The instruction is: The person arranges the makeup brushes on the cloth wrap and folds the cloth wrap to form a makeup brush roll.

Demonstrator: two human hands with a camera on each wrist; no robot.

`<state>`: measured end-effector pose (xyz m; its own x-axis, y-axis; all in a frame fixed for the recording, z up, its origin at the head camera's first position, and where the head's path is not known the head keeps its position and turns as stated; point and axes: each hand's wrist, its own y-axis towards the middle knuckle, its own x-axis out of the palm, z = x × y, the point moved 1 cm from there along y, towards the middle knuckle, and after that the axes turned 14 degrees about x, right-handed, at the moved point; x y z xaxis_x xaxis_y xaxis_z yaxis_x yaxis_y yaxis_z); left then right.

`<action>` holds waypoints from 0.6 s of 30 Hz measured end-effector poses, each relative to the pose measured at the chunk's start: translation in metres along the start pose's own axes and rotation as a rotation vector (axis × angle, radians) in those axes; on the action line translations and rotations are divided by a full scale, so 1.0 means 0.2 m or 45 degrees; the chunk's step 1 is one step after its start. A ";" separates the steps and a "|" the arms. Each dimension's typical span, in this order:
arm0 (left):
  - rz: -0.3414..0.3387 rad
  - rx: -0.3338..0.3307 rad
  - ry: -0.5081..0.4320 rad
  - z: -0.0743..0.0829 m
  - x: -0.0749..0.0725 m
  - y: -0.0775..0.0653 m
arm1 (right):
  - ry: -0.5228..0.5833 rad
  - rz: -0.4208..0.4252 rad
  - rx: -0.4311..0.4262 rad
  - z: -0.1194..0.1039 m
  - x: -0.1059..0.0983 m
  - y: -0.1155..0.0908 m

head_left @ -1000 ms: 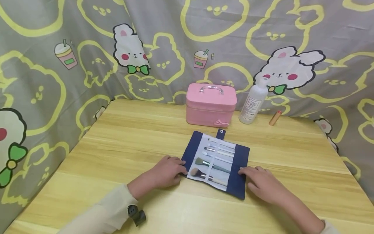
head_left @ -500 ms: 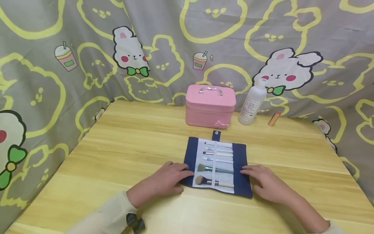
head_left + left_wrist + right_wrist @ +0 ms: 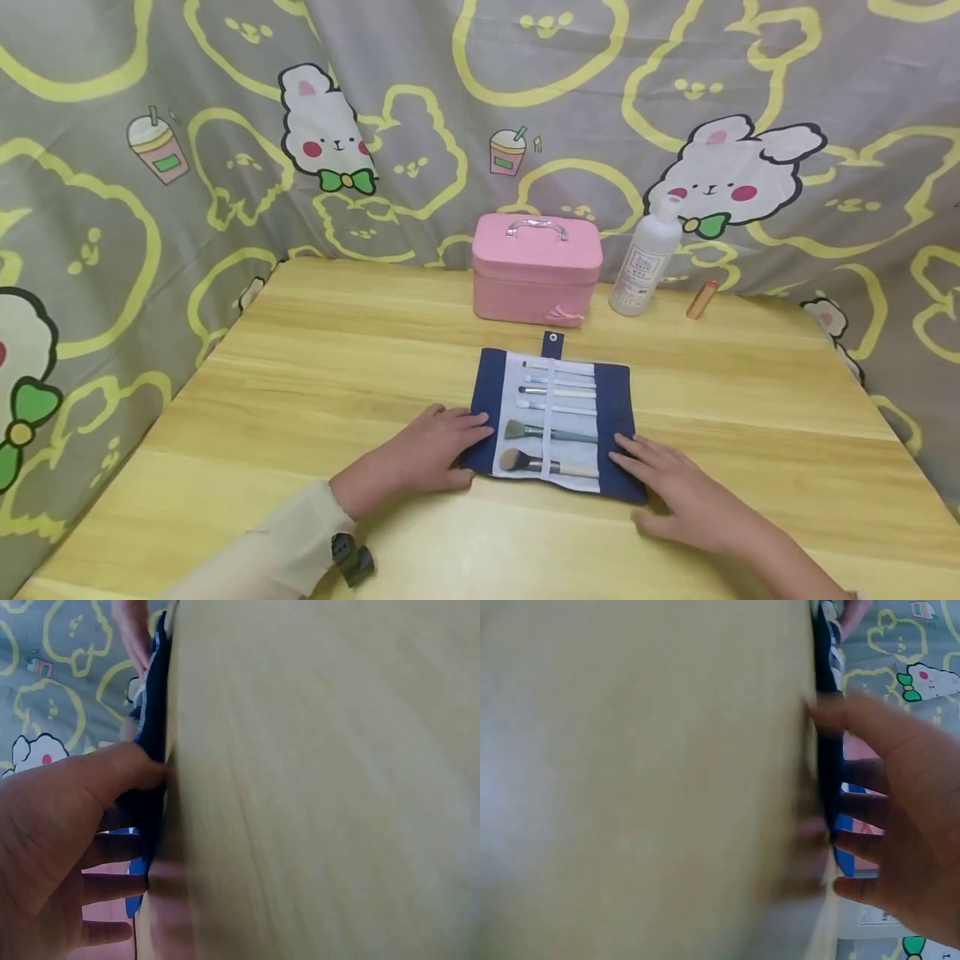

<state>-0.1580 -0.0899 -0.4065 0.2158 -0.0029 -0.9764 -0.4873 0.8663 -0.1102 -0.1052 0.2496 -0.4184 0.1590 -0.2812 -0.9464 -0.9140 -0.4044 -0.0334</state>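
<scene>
An unfolded navy brush roll (image 3: 617,400) lies flat on the wooden table, its snap tab (image 3: 552,344) pointing away from me. Several makeup brushes sit across its pale lining under a white elastic band (image 3: 548,421). Among them are a fluffy brush (image 3: 516,460) nearest me and a green-handled brush (image 3: 562,432) above it. My left hand (image 3: 431,450) rests straight fingers on the roll's left flap, thumb by the near corner. On the right flap lie the fingertips of my right hand (image 3: 678,496), its thumb spread away over the table. Both wrist views show the roll's dark edge (image 3: 154,712) at the fingers.
Behind the roll stands a pink case (image 3: 536,271) with a silver handle. To its right are a white bottle (image 3: 645,265) and a small orange tube (image 3: 702,300). A patterned grey curtain (image 3: 420,50) hangs along the table's back and sides.
The brush roll has turned counterclockwise and now lies straighter before me. My right hand has slid slightly toward me, its fingers and thumb spreading; the left fingers have eased back on the flap.
</scene>
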 end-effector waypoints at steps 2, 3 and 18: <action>0.026 0.021 0.048 0.00 0.00 0.01 | -0.032 0.052 0.005 0.00 0.01 0.00; 0.043 0.033 0.064 -0.01 0.00 0.01 | -0.040 0.072 0.005 0.00 0.01 0.00; 0.354 -0.047 -0.326 -0.14 -0.02 0.06 | 0.347 0.025 0.149 0.08 -0.09 0.09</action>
<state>-0.1893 -0.0931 -0.4090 0.2735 0.3586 -0.8925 -0.5863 0.7978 0.1409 -0.1303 0.2617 -0.4072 0.2207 -0.5175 -0.8267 -0.9522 -0.2977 -0.0678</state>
